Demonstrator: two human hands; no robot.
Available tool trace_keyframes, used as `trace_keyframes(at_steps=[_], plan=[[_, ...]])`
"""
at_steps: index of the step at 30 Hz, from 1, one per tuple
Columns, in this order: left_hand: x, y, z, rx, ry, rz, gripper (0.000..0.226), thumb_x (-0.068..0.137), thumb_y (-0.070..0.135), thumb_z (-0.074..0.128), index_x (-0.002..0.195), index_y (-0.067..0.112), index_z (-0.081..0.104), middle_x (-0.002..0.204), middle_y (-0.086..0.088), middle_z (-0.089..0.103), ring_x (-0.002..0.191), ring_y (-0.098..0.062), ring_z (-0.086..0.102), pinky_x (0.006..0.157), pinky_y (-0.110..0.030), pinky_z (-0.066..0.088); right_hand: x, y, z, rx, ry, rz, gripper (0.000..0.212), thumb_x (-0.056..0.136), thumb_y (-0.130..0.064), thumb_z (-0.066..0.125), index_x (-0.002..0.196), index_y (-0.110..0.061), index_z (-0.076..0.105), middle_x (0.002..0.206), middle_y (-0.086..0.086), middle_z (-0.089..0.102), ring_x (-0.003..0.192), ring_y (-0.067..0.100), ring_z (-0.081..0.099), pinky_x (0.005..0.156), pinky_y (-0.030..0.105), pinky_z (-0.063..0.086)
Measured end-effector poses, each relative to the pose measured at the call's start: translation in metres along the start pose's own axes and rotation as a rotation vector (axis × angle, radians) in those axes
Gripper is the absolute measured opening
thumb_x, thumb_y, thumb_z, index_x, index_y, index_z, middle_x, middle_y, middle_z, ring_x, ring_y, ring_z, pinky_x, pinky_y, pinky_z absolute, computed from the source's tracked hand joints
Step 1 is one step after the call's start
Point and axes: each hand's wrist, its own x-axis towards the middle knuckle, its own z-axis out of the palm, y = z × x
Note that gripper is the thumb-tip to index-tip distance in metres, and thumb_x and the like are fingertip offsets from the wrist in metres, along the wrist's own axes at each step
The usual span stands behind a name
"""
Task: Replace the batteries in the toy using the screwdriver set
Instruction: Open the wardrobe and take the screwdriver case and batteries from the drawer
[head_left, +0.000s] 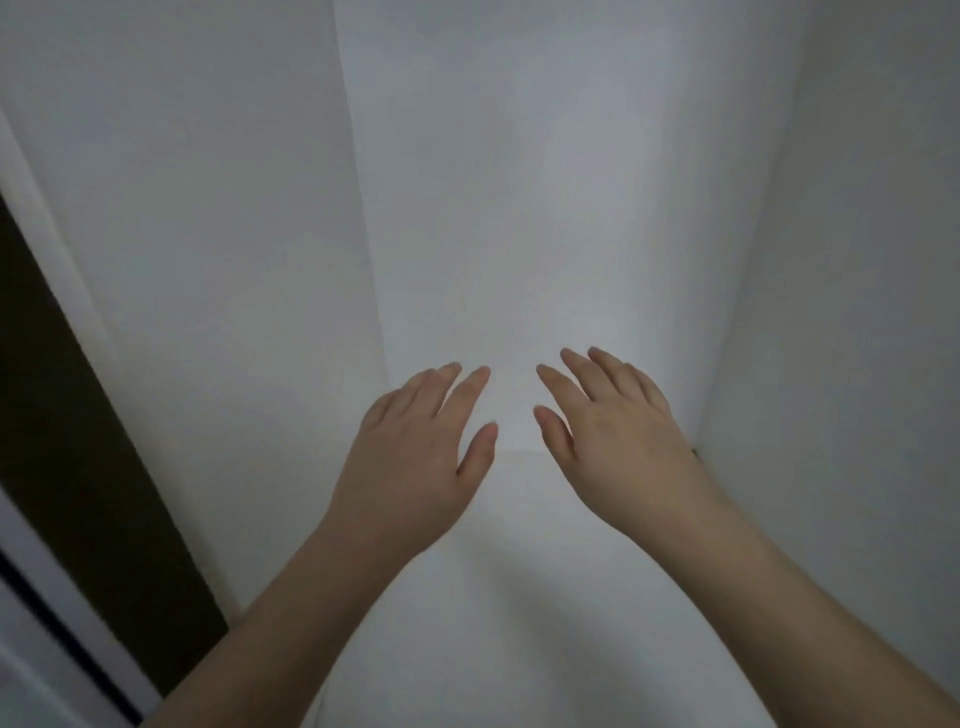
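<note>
Two bare forearms reach in from the bottom edge, backs of the hands up. The left hand (415, 457) and right hand (618, 441) are held side by side, a narrow gap between the thumbs; fingers straight, loosely together, holding nothing. Beyond them white walls (519, 182) meet in a corner. A dark vertical strip (78, 441) borders the left. Toy and screwdriver set are out of view.

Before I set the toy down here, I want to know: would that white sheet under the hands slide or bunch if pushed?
Probably. The white sheet shows fold creases, so it looks thin and floppy, likely paper or cloth. Both the left hand and right hand are flat and open above it; pressing down might steady it.
</note>
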Motion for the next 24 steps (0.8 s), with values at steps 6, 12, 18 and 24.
trace_keyframes(at_steps=[6, 12, 18, 24], plan=[[-0.056, 0.022, 0.074, -0.097, -0.152, 0.074, 0.056, 0.097, 0.048, 0.027, 0.146, 0.023, 0.039, 0.148, -0.004, 0.045, 0.136, -0.024, 0.042, 0.109, -0.041, 0.035, -0.071, 0.016, 0.054, -0.031, -0.107, 0.058, 0.055, 0.095, -0.042, 0.027, 0.134, -0.015, 0.055, 0.138, 0.01, 0.055, 0.13, 0.031, 0.049, 0.108, 0.046, 0.037], [-0.121, 0.035, 0.132, -0.192, -0.318, 0.141, 0.054, 0.098, 0.048, 0.028, 0.149, 0.03, 0.03, 0.152, 0.001, 0.039, 0.138, -0.019, 0.039, 0.112, -0.036, 0.027, -0.136, 0.031, 0.108, 0.109, -0.196, 0.048, 0.053, 0.098, -0.039, 0.031, 0.142, -0.013, 0.045, 0.146, 0.011, 0.046, 0.137, 0.03, 0.04, 0.113, 0.044, 0.032], [-0.191, 0.067, 0.176, -0.256, -0.359, 0.11, 0.048, 0.097, 0.04, 0.038, 0.142, 0.023, 0.043, 0.134, -0.002, 0.056, 0.123, -0.019, 0.05, 0.104, -0.036, 0.038, -0.2, 0.04, 0.15, 0.273, -0.201, 0.029, 0.049, 0.098, -0.033, 0.039, 0.141, -0.01, 0.046, 0.143, 0.01, 0.048, 0.135, 0.028, 0.042, 0.112, 0.041, 0.032], [-0.249, 0.093, 0.214, -0.434, -0.423, -0.088, 0.034, 0.093, 0.034, 0.042, 0.116, 0.018, 0.06, 0.102, 0.003, 0.061, 0.092, -0.016, 0.059, 0.083, -0.033, 0.049, -0.279, 0.039, 0.177, 0.497, -0.27, 0.028, 0.037, 0.094, -0.029, 0.046, 0.125, -0.014, 0.058, 0.111, 0.001, 0.061, 0.102, 0.017, 0.055, 0.089, 0.029, 0.044]])
